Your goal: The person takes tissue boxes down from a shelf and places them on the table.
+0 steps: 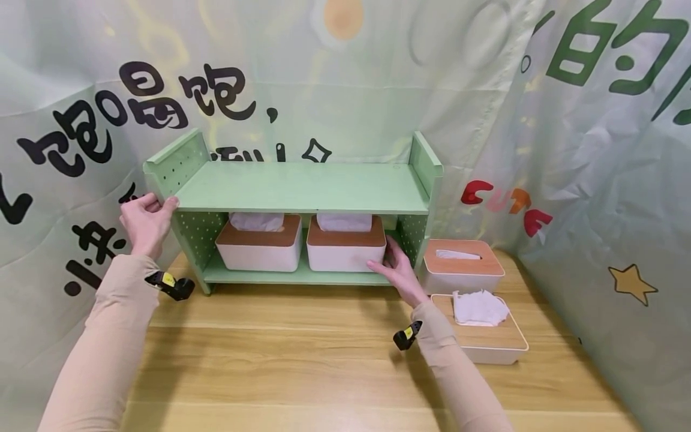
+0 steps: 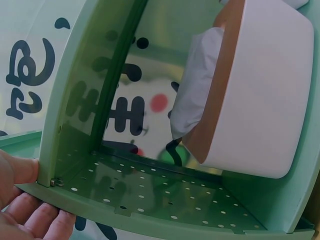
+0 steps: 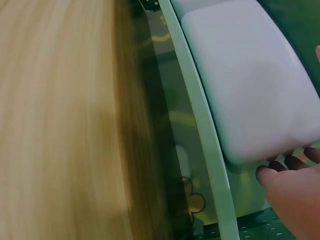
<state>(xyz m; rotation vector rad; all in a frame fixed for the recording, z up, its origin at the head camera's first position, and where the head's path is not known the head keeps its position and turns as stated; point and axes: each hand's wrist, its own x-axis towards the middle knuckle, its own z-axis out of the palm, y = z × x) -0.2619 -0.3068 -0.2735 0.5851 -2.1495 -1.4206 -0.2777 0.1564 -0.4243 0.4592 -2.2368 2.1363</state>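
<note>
A light green two-tier shelf (image 1: 302, 187) with perforated side panels stands on the wooden table. My left hand (image 1: 147, 223) grips the edge of its left side panel, thumb inside and fingers outside, as the left wrist view shows. Two white tissue boxes with brown lids and tissue sticking out sit on the lower tier: a left one (image 1: 260, 257) and a right one (image 1: 345, 258). My right hand (image 1: 402, 273) is at the right end of the right tissue box, its fingertips touching that end in the right wrist view (image 3: 295, 187).
Right of the shelf, a tissue box (image 1: 464, 282) with a brown lid stands on the wooden table (image 1: 286, 360). Another tissue box (image 1: 493, 355), tissue sticking out, is in front of it. Printed curtains (image 1: 594, 198) hang behind and at the sides.
</note>
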